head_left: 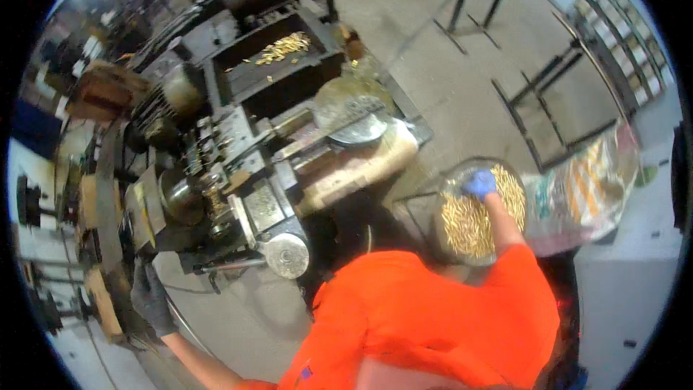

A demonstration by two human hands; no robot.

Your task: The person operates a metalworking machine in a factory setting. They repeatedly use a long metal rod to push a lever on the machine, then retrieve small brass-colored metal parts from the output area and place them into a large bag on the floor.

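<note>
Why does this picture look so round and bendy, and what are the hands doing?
The camera sits on a person's head and looks down through a very wide lens, which bends straight lines. The orange at the bottom is the person's shirt. The right hand, in a blue glove, reaches into a round container full of small gold-coloured metal pieces. The left hand, in a dark glove, is down beside a big grey metal machine. More gold pieces lie in a dark tray behind the machine.

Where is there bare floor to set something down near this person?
Bare concrete floor lies between the machine and the black metal frames. The machine top is crowded with parts. The right hand, blue-gloved, is in the tub of brass pieces; the left hand is by the machine's edge.
</note>
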